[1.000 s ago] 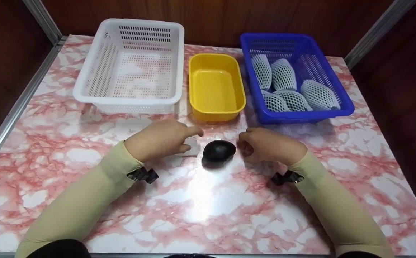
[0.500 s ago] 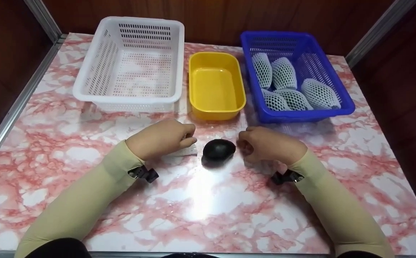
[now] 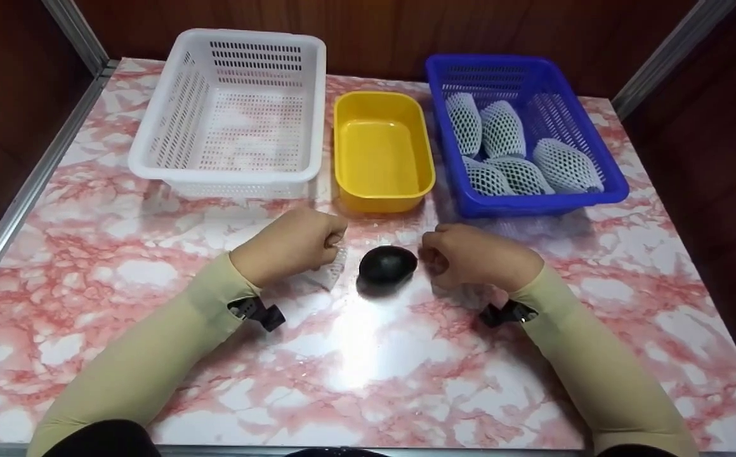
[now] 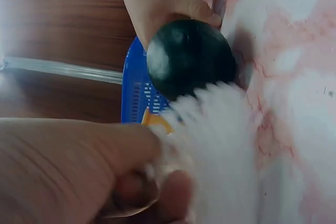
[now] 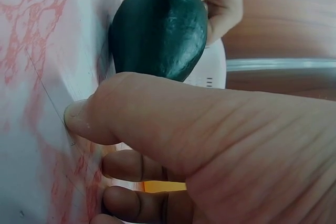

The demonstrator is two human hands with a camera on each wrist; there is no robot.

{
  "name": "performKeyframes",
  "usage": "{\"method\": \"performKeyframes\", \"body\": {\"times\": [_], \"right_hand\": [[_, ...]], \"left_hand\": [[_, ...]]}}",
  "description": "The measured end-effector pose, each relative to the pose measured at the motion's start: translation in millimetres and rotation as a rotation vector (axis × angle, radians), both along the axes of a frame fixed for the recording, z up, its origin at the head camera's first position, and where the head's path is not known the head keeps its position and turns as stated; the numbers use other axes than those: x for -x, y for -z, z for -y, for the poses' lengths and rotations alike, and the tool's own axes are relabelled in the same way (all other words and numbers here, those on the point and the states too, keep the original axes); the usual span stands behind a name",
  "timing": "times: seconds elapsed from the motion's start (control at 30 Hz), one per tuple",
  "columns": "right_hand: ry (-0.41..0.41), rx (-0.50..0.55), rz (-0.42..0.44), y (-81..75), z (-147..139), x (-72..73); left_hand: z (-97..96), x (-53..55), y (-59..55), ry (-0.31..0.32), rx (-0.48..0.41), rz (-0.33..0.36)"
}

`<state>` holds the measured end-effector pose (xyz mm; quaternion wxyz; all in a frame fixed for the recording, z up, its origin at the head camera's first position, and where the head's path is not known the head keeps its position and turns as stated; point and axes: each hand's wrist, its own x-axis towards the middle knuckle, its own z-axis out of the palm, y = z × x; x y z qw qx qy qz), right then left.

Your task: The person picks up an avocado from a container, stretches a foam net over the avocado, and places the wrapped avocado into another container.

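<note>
A glossy, dark green, egg-shaped fruit lies on the table between my hands, looking black in the head view. My left hand, left of it, pinches a white foam net sleeve between thumb and fingers. In the left wrist view the sleeve is blurred, and its toothed edge overlaps the fruit. On the fruit's other side is my right hand, low over the table with fingers loosely bent and nothing in them. Its thumb is extended beside the fruit in the right wrist view.
Behind the hands stand a white slotted basket at left, a yellow tub in the middle and a blue basket at right. Several net-wrapped items lie in the blue one. Dark wood panels border the marbled table.
My left hand's outstretched finger has drawn in, and the foam net sleeve now stands up from its grip beside the fruit. The right hand and the fruit have stayed put.
</note>
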<state>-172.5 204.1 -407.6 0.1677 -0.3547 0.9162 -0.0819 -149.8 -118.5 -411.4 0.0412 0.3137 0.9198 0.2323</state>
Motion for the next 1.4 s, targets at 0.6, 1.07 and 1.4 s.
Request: {"method": "performKeyframes", "body": {"times": [0.6,1.07,1.4], "right_hand": [[0.014,-0.020,0.018,0.4,4,-1.7],[0.023,-0.035,0.017,0.7,3,-1.0],[0.031,-0.008,0.028,0.9,2,-0.9]], "left_hand": [[6.5,-1.8,2.9,-0.118,0.098,0.058],[-2.2,-1.7,-0.5,-0.102,0.164,0.256],[4.5,5.5,4.7,-0.142,0.192,0.278]]}}
